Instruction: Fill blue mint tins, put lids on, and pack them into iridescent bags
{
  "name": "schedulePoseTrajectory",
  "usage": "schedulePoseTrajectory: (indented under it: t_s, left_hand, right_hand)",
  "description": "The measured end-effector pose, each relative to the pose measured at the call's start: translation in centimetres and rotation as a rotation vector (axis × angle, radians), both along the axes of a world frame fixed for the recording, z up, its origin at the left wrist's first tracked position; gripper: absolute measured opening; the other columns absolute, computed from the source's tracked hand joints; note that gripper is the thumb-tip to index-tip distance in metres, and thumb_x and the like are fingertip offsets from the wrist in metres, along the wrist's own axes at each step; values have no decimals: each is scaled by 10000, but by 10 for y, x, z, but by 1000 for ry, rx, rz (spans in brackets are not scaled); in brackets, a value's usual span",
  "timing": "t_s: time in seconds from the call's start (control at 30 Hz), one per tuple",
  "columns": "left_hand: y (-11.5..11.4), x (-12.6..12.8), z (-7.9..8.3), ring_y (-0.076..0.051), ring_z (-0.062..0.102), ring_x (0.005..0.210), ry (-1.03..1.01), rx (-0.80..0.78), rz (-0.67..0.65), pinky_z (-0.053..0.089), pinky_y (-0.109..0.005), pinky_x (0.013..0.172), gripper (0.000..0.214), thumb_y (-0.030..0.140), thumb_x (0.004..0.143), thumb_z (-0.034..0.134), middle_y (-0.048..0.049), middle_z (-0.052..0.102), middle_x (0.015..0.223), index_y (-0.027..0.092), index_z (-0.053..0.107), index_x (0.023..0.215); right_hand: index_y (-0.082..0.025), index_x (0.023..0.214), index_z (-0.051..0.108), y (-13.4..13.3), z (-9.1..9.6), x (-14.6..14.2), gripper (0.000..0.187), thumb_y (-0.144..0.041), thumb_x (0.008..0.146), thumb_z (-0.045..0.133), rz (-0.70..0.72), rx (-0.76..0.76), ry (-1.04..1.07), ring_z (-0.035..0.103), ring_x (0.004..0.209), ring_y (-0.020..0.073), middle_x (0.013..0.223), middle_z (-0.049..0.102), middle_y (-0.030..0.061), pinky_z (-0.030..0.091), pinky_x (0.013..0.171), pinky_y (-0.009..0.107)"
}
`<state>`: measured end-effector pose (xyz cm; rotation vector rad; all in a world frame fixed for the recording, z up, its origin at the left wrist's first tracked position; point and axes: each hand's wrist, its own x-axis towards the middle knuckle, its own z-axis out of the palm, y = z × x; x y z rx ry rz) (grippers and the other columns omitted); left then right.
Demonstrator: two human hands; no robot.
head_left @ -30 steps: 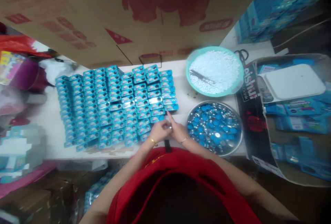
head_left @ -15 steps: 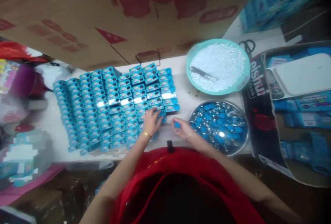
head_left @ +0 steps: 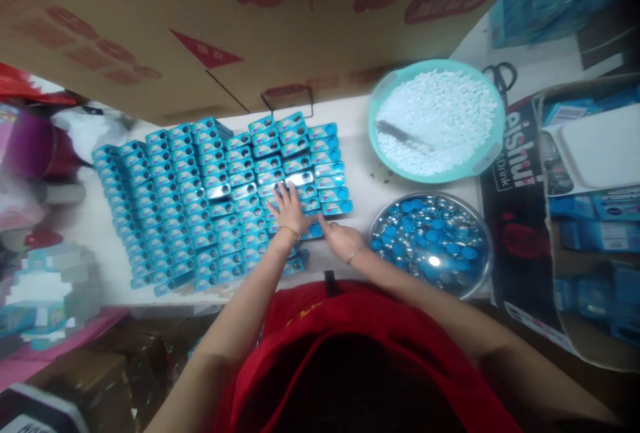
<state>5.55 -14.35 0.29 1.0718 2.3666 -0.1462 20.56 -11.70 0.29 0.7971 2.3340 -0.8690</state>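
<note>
Many blue boxes [head_left: 206, 222] fill nine o'clock; the right hand [head_left: 343, 239] has just reached them.
Left hand [head_left: 291, 214] lies open there, so both now work together; right's grip unclear.

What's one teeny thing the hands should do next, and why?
Maybe the right hand should press the end of the nearest blue box. It's right there, the left hand is spread over neighbouring boxes, and the rightmost boxes show blue discs where many others show dark holes.
</note>
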Motion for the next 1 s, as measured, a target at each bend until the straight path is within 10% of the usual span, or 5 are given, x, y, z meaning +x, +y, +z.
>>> schedulePoseTrajectory:
  t_s: [0.1,0.23,0.43,0.67,1.0]
  left_hand:
    - [4,-4,-1,-392,-112,1436,-3,-36,-4,-7,-659,1106,1123,546,708,653,-169,-82,1581,141,-21,1510]
    - [-2,-3,4,-400,-68,1442,15,70,-18,12,-654,1109,1062,501,707,683,-178,17,1584,150,85,1512]
    - [-26,30,27,-243,516,1165,-457,436,-125,371,-416,1030,248,280,821,566,-81,593,1214,220,669,1039]
    - [-25,27,23,-158,566,787,-423,542,136,455,-278,767,96,253,809,552,-33,623,815,177,609,795]
    - [44,-29,2,-291,664,876,-134,-221,-60,480,-312,741,312,477,720,673,-166,702,838,165,685,730]
  right_hand:
    - [-188,1508,213,2,-9,0,594,-162,934,359,-97,-99,100,642,866,248,1032,657,156,466,715,337]
    - [-185,1450,321,4,-13,4,590,-395,918,468,-622,-570,506,556,587,145,702,623,5,436,557,254]
    - [-197,1394,346,-2,1,9,714,-569,819,549,-1205,-1041,628,338,345,51,602,534,-70,223,352,175]
    - [-202,1281,424,-3,4,-7,654,-622,793,537,-1218,-827,680,382,370,72,571,499,-81,286,365,195]
    - [-197,1352,389,4,3,5,667,-565,816,540,-1084,-864,618,386,378,72,563,526,-85,293,365,187]
